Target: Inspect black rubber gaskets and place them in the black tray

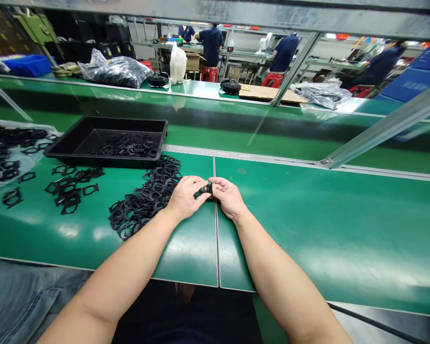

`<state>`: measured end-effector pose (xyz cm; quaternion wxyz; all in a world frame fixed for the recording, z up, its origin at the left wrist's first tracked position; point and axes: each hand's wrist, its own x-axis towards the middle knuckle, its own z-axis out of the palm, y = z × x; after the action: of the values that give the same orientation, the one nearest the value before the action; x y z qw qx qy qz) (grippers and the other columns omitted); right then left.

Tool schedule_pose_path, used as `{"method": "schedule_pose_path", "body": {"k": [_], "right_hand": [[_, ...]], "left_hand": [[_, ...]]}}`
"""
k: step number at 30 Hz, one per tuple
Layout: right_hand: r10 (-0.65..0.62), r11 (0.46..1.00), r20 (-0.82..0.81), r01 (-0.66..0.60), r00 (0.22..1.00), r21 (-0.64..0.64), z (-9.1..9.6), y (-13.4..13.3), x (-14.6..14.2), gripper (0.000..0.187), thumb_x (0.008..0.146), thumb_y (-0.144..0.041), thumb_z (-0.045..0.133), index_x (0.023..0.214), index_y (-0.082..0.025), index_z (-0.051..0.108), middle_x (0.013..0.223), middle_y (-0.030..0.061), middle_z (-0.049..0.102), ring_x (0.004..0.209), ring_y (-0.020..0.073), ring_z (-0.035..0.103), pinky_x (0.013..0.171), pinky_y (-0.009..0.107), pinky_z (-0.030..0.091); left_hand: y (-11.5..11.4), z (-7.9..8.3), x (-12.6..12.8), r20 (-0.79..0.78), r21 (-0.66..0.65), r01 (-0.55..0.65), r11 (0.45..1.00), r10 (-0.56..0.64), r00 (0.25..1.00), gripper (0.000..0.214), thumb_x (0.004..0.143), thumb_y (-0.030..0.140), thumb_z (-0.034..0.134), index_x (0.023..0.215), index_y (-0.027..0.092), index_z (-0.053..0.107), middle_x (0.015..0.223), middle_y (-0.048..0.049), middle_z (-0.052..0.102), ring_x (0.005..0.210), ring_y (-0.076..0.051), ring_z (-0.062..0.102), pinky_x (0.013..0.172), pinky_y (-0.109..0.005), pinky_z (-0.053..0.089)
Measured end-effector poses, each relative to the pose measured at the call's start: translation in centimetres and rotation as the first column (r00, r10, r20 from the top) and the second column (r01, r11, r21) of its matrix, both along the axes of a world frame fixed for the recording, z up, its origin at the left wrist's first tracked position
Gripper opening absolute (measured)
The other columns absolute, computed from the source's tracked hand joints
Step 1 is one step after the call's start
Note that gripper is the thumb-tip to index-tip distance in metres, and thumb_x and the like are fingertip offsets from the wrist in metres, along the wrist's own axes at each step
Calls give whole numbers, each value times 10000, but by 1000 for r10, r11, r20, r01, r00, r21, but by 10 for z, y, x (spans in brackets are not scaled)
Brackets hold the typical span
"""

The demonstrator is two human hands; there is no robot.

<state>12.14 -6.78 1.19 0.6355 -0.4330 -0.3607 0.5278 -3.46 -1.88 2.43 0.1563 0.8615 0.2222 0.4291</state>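
Between my two hands is a small black ring-shaped part [208, 188], held just above the green table near its seam. My left hand [187, 197] pinches it from the left with thumb and fingers. From the right, the fingertips of my right hand [229, 196] close on its other side. My fingers cover much of the part, so its full outline is hidden. Right beside my left hand lies a heap of black ring-shaped parts [139, 205], spreading back toward the tray.
A black tray [107, 123] holding similar parts stands behind the heap. Further left are a loose cluster of parts [68, 193] and a clear plastic bag [25, 165] of them. A metal frame post [383, 126] slants at the right. People sit at benches beyond.
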Motion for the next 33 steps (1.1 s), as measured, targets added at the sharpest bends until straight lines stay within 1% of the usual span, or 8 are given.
{"method": "schedule_pose_path", "body": {"k": [12,20,24,26,27,29,31,33], "right_hand": [[21,998,-42,-19,999,52,1,-1,3,429,590,-268,811,951,-170,601,691,-8,684,567,84,585,575,208,458],[25,999,-152,-29,988,-29,0,-3,-5,492,519,-345,824,936,-174,626,662,-31,651,530,79,563,541,212,462],[59,998,-91,-62,994,-30,-5,2,-3,353,571,-284,804,874,-176,658,673,-34,636,563,74,560,559,198,454],[9,1000,-56,-11,998,-27,-5,3,-4,252,590,-205,783,810,-174,663,626,-52,603,542,61,538,550,184,440],[-15,999,-45,14,999,-29,-5,3,-5,211,610,-184,762,796,-176,664,608,-59,588,531,59,531,546,183,437],[-41,999,-28,41,999,-28,-4,2,-6,167,649,-176,723,806,-185,667,606,-60,579,531,65,536,545,191,442],[-47,999,-12,47,999,-8,-5,3,-7,170,659,-188,711,824,-190,671,626,-51,586,549,76,549,560,204,455],[-44,999,16,44,999,20,-6,4,-6,185,647,-203,721,827,-193,676,647,-43,594,559,83,550,581,218,466]], "left_hand": [[3,-6,3,112,-338,100,936,-65,992,316,765,322,641,1045,176,658,1023,-88,617,810,-147,622,725,-293,544],[-1,-3,-2,-48,-258,-17,966,5,999,303,742,386,632,1007,246,665,1021,-46,628,771,-168,608,722,-296,518],[-4,0,1,-99,-240,-140,961,119,988,287,699,448,648,963,338,659,1018,27,612,718,-155,588,741,-323,513],[-8,2,3,-114,-393,-188,900,155,981,324,655,448,687,967,369,652,959,51,620,722,-154,592,719,-319,524],[-10,3,4,-84,-524,-180,833,159,984,373,630,434,710,992,375,643,918,57,629,723,-153,601,698,-310,531],[-11,2,6,41,-777,-76,625,170,985,464,591,382,752,1036,361,626,838,67,646,712,-142,620,666,-280,536],[-9,-2,8,161,-902,56,428,213,964,449,552,316,782,979,311,642,768,70,660,674,-122,628,639,-243,530],[-6,-5,9,192,-937,99,335,257,947,364,509,263,802,844,263,657,708,66,665,628,-108,621,612,-219,522]]}}
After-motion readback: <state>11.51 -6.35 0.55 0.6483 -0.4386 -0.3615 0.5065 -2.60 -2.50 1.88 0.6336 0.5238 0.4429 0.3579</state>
